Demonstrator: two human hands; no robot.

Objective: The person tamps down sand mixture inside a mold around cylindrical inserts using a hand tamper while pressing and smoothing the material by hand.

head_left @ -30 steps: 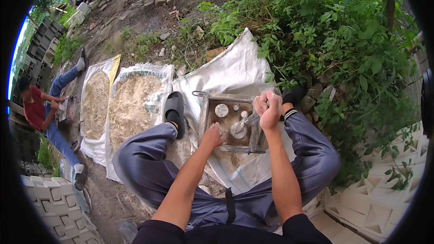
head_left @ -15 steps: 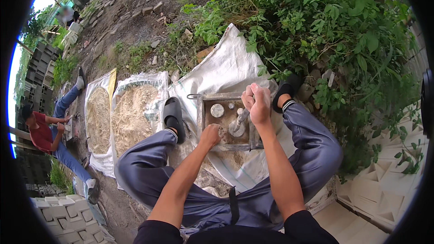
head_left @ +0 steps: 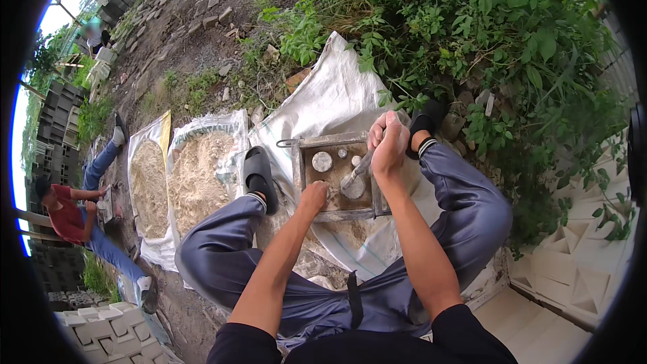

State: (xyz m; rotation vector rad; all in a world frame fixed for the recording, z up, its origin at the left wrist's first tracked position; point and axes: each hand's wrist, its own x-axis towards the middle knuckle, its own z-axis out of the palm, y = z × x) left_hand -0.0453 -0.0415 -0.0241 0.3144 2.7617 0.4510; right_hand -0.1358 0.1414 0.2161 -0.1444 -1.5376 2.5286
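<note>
A shallow rectangular frame [head_left: 333, 140], dusty and grey-brown, lies on a white woven sack between my feet. Inside it are several round pale pieces, including a large disc [head_left: 322, 162] at the left and another disc [head_left: 353, 189] near the middle. My right hand [head_left: 391, 146] is closed around a grey stick-like tool [head_left: 359, 170]. The tool slants down with its pale, brush-like end at the middle disc. My left hand [head_left: 314, 197] is a fist over the frame's near left part; whatever it may hold is hidden.
Two sacks carry heaps of pale powder [head_left: 200, 170] to the left of my sandal [head_left: 258, 174]. Further left, a person in a red shirt [head_left: 65, 210] sits working. Green plants [head_left: 465, 40] crowd the right. White patterned blocks [head_left: 566, 269] stand at the lower right.
The tool in my right hand has shifted slightly left, and its end shows more clearly at the middle disc. My right fist has turned a little. My left hand stays almost in place.
</note>
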